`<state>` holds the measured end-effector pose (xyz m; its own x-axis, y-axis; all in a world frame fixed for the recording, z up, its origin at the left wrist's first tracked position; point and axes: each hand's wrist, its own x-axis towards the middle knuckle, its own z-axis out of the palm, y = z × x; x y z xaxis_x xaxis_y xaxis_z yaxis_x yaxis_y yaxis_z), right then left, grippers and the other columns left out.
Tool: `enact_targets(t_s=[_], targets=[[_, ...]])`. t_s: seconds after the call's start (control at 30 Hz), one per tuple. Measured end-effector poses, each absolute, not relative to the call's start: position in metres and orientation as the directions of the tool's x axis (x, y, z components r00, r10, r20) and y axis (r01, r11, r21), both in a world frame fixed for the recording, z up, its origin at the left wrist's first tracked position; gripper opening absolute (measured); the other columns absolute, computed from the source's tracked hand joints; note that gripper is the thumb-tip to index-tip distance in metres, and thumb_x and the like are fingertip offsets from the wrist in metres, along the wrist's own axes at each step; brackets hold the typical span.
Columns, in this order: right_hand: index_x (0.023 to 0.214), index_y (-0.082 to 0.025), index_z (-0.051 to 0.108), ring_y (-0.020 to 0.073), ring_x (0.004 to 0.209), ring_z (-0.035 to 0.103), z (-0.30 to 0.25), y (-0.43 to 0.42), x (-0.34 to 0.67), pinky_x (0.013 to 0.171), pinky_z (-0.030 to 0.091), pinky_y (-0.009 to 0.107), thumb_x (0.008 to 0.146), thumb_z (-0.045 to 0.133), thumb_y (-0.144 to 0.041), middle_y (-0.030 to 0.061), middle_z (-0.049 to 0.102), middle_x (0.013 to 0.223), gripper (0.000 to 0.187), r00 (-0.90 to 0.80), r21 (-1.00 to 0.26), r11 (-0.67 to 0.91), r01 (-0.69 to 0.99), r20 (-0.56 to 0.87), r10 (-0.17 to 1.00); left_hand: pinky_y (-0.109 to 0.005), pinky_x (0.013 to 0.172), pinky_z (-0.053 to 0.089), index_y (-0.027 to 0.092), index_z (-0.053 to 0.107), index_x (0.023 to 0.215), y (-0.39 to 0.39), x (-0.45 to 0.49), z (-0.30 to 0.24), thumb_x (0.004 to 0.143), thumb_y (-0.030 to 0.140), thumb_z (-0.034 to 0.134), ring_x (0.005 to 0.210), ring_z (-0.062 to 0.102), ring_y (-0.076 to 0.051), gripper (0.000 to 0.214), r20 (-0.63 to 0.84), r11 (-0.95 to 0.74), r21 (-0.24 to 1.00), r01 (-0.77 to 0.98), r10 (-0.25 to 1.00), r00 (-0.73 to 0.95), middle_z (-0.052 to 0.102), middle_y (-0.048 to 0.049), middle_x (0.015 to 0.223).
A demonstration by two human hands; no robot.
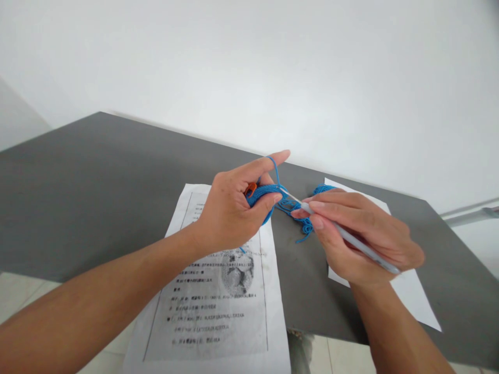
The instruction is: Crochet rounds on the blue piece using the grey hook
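My left hand (pixel 237 208) pinches a small blue crocheted piece (pixel 262 196) between thumb and fingers. Blue yarn loops over its raised index finger and runs down to the work. An orange stitch marker (pixel 250 190) sits at the piece, close to the palm. My right hand (pixel 358 228) grips a crochet hook (pixel 358 243) with a pale grey handle, much like a pen. The hook's thin metal tip meets the top edge of the blue piece. Loose blue yarn (pixel 306 224) lies in a tangle between and behind my hands.
A printed sheet (pixel 210 317) with text and a picture lies under my left hand, reaching past the table's near edge. A blank white sheet (pixel 415 296) is under my right hand. The grey table (pixel 97 192) meets a white wall (pixel 249 72) behind.
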<state>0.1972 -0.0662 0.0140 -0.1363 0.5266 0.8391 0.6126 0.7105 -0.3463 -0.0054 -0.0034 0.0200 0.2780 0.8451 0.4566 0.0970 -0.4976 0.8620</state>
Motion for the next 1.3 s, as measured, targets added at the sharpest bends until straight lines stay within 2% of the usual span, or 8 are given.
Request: enact_targets(t_s=[0.17,0.27,0.43,0.6,0.8,0.93,1.07,1.3], targets=[[0.134,-0.044,0.076,0.0257,0.082,0.08,0.016,-0.066,0.197,0.068,0.069,0.043,0.083,0.082,-0.004,0.001,0.085,0.105,0.065,-0.219,-0.276,0.722,0.635,0.831,0.511,-0.029,0.062,0.049,0.023,0.077,0.139,-0.003,-0.005,0.018,0.089,0.02,0.074,0.06,0.044,-0.013,0.051,0.478,-0.524,0.841,0.135,0.837,0.268,0.065,0.0024,0.073],[0.125,-0.039,0.081,0.025,0.082,0.081,0.015,-0.066,0.194,0.069,0.069,0.042,0.083,0.083,-0.006,0.0024,0.085,0.102,0.053,-0.144,-0.38,0.72,0.58,0.823,0.55,-0.029,0.062,0.05,0.022,0.078,0.137,-0.004,-0.005,0.019,0.086,0.019,0.076,0.06,0.044,-0.012,0.051,0.452,-0.488,0.868,0.093,0.854,0.259,0.063,0.0035,0.072],[0.102,-0.029,0.085,0.0184,0.06,0.076,0.01,-0.06,0.184,0.052,0.067,0.034,0.096,0.077,-0.024,0.0018,0.082,0.086,0.011,0.172,-0.759,0.643,0.1,0.65,0.74,-0.025,0.054,0.047,0.016,0.077,0.135,-0.008,-0.005,0.023,0.081,0.019,0.083,0.06,0.051,-0.011,0.055,0.312,-0.285,0.95,-0.129,0.896,0.318,0.063,0.0032,0.072],[0.101,-0.026,0.083,0.0176,0.065,0.078,0.005,-0.056,0.173,0.059,0.073,0.034,0.095,0.081,-0.032,-0.0001,0.083,0.083,0.009,0.196,-0.829,0.545,-0.124,0.518,0.833,-0.024,0.056,0.051,0.013,0.078,0.131,-0.009,-0.004,0.023,0.077,0.018,0.088,0.064,0.062,-0.012,0.056,0.229,-0.152,0.961,-0.232,0.906,0.356,0.067,0.0023,0.075],[0.102,-0.027,0.084,0.0179,0.069,0.079,0.0,-0.058,0.172,0.062,0.073,0.034,0.092,0.085,-0.034,0.0004,0.084,0.088,0.012,0.243,-0.838,0.542,-0.064,0.514,0.823,-0.025,0.062,0.056,0.014,0.078,0.128,-0.007,-0.001,0.022,0.076,0.018,0.089,0.07,0.067,-0.014,0.053,0.229,-0.152,0.961,-0.231,0.906,0.356,0.069,0.0019,0.077],[0.11,-0.029,0.084,0.0161,0.072,0.078,-0.002,-0.059,0.174,0.066,0.071,0.033,0.095,0.081,-0.026,0.001,0.081,0.092,0.015,0.23,-0.796,0.598,0.088,0.601,0.766,-0.023,0.059,0.051,0.013,0.079,0.126,-0.005,0.001,0.022,0.077,0.02,0.087,0.069,0.062,-0.012,0.05,0.23,-0.162,0.965,-0.208,0.903,0.362,0.065,0.0033,0.074],[0.112,-0.03,0.085,0.016,0.076,0.078,-0.002,-0.06,0.174,0.065,0.071,0.032,0.094,0.079,-0.017,0.0035,0.078,0.1,0.023,0.178,-0.729,0.637,0.249,0.681,0.71,-0.024,0.061,0.052,0.008,0.07,0.142,-0.003,0.002,0.022,0.074,0.017,0.088,0.067,0.059,-0.011,0.071,0.195,-0.118,0.969,-0.218,0.906,0.376,0.063,0.0046,0.074],[0.112,-0.031,0.085,0.0169,0.073,0.078,-0.001,-0.056,0.183,0.064,0.073,0.034,0.097,0.078,-0.026,0.0027,0.077,0.1,0.017,0.12,-0.763,0.634,0.127,0.646,0.754,-0.024,0.057,0.049,0.011,0.07,0.144,-0.002,0.001,0.021,0.069,0.018,0.093,0.064,0.057,-0.011,0.079,0.183,-0.082,0.963,-0.258,0.899,0.399,0.063,0.0046,0.074]])
